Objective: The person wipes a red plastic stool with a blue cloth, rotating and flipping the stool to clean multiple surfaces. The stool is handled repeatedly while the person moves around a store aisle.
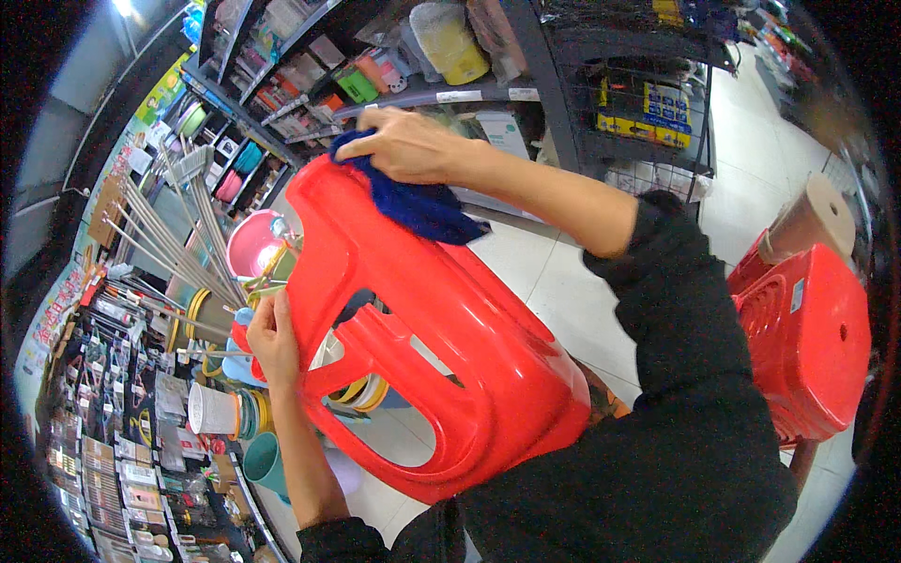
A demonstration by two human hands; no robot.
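A red plastic stool (450,310) lies tilted in front of my body, its cut-out legs pointing away from me. My left hand (273,341) grips the edge of one leg on the left side. At the far end of the stool, my right hand (405,144) holds a dark blue cloth (422,207) against the upper leg. Part of the cloth hangs down along the red side. The fingertips of my left hand are partly hidden behind the leg.
To the right stand stacked red stools (809,338) with a brown roll (816,214) beside them. Shelving (486,95) with boxed goods rises ahead. On the left are metal poles (169,246), a pink basin (250,243), a white bucket (211,409) and a green bucket (264,457).
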